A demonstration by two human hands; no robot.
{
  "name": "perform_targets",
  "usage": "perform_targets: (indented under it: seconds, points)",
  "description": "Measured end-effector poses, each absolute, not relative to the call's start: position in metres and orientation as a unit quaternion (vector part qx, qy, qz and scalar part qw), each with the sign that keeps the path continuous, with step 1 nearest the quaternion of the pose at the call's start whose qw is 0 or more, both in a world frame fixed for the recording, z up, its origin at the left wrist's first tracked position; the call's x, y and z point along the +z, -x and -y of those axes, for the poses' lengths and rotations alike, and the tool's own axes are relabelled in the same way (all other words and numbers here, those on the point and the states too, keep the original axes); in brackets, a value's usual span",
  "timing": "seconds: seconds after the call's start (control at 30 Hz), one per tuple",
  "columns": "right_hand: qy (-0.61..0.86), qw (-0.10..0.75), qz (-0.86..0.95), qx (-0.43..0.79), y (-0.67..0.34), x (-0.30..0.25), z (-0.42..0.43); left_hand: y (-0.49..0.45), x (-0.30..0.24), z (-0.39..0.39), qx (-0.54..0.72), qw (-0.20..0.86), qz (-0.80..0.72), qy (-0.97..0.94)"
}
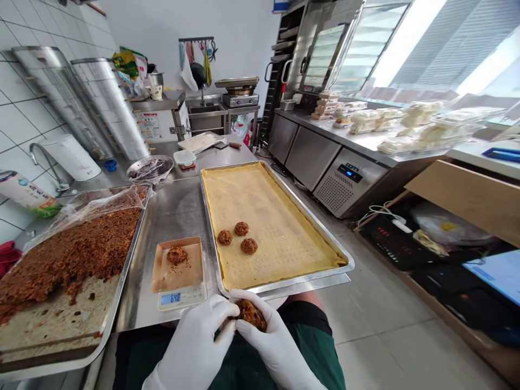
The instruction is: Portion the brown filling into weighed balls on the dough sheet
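Between my two gloved hands, over my lap at the front edge of the table, is a ball of brown filling [251, 314]. My right hand [270, 336] curls around it, with the thumb in front and the fingers behind. Pressing against its left side are the fingertips of my left hand [207, 330], thumb and forefinger bent toward each other. Three finished-looking balls [249, 246] lie at the near left of a tray [284, 216] lined with a yellow mesh mat. A kitchen scale [182, 298] reading 64.8 carries a brown paper sheet [162, 271] with a loose lump of filling [177, 254].
At left, a large metal tray [109, 314] holds a mass of crumbly brown filling [93, 244], partly under plastic film [93, 200]. Behind stand a film-covered bowl [150, 168] and a small lidded container [184, 158]. Packed boxes [365, 120] line the right counter.
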State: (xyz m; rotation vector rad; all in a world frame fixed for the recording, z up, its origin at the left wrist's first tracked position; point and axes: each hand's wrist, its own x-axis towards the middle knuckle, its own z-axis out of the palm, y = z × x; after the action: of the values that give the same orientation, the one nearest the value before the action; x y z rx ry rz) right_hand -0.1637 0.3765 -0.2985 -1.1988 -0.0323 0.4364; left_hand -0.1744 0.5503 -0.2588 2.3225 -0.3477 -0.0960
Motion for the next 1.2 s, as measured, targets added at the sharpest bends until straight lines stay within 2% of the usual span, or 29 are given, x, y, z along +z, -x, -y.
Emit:
perform_targets:
  seconds: [0.17, 0.37, 0.53, 0.77, 1.07, 1.2]
  points:
    - [0.546, 0.813, 0.010, 0.202, 0.163, -0.290, -0.378, 0.172, -0.255, -0.543, -0.026, 0.390, 0.138, -0.910]
    - [0.459, 0.865, -0.067, 0.190, 0.163, -0.298, -0.384, 0.164, -0.243, -0.572, -0.002, 0.469, 0.061, -0.881]
    - [0.431, 0.877, -0.084, 0.197, 0.162, -0.310, -0.380, 0.135, -0.254, -0.638, 0.129, 0.351, -0.076, -0.924]
    - [0.416, 0.881, -0.090, 0.206, 0.166, -0.314, -0.380, 0.096, -0.287, -0.667, 0.168, 0.159, 0.002, -0.973]
    - [0.393, 0.891, -0.073, 0.215, 0.164, -0.322, -0.379, 0.090, -0.303, -0.655, 0.134, 0.106, 0.042, -0.984]
    - [0.399, 0.889, -0.084, 0.210, 0.164, -0.323, -0.375, 0.096, -0.288, -0.667, 0.126, 0.106, 0.061, -0.984]
